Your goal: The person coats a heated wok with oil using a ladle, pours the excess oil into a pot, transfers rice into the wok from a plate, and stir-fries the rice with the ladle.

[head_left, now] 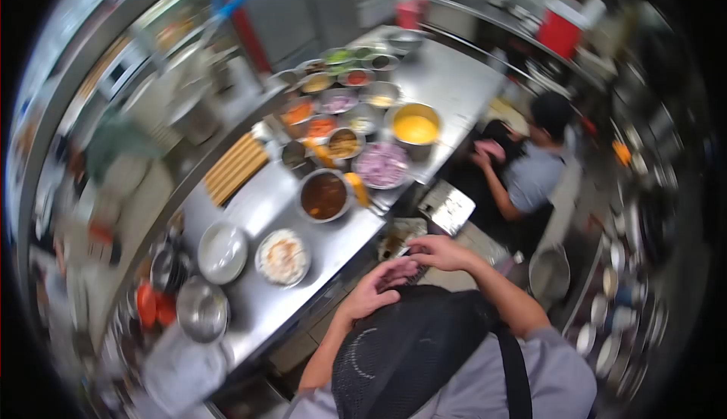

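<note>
My left hand (pixel 379 289) is raised in front of a black mesh cap (pixel 409 336), fingers stretched out and thumb apart. Close beside it my right hand (pixel 437 254) reaches in from the right, fingers extended and slightly bent towards the left fingertips. Whether the fingertips touch I cannot tell. Nothing shows in either hand. Nearest on the steel table (pixel 337 246) are a bowl of white food with brown topping (pixel 282 257) and a pot of dark brown sauce (pixel 325 195). Behind them stand a bowl of chopped purple onion (pixel 382 165) and a pot of yellow liquid (pixel 416 123).
Several small bowls of ingredients (pixel 338 101) crowd the table's far part. A wooden slatted board (pixel 236 167), white bowls (pixel 223 252) and a metal bowl (pixel 202 310) are at left. A co-worker (pixel 534 161) sits or crouches at right, beside a square metal tin (pixel 447 207).
</note>
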Action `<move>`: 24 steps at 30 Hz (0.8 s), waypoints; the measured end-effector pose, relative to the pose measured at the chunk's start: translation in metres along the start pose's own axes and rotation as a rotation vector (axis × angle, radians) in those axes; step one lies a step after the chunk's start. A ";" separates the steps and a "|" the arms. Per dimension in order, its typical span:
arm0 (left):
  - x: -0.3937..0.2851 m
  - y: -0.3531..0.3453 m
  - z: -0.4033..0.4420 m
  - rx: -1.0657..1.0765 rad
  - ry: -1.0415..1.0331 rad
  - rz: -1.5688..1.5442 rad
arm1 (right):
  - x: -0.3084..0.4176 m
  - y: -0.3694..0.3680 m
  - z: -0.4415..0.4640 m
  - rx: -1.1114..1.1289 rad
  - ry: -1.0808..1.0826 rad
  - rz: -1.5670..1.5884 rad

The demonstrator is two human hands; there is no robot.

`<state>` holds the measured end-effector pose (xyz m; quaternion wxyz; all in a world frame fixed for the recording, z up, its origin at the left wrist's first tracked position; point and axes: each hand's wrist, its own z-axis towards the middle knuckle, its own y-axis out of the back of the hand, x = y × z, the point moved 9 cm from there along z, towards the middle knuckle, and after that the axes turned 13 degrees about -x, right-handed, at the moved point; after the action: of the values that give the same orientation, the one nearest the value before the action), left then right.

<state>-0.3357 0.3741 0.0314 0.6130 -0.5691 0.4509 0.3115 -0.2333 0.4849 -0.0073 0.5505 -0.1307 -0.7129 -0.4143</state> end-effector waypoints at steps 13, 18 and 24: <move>0.040 -0.027 0.064 0.053 0.043 0.031 | -0.137 0.068 -0.128 -0.132 -0.290 -0.555; 0.058 -0.061 0.080 0.151 0.059 0.098 | -0.165 0.071 -0.184 -0.056 -0.537 -0.478; 0.082 -0.089 0.064 0.203 0.149 0.138 | -0.200 0.032 -0.210 0.010 -0.634 -0.381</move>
<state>-0.2103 0.4120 -0.0097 0.6094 -0.4933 0.5625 0.2624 0.0018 0.4044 -0.1610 0.2157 -0.1150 -0.8616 -0.4449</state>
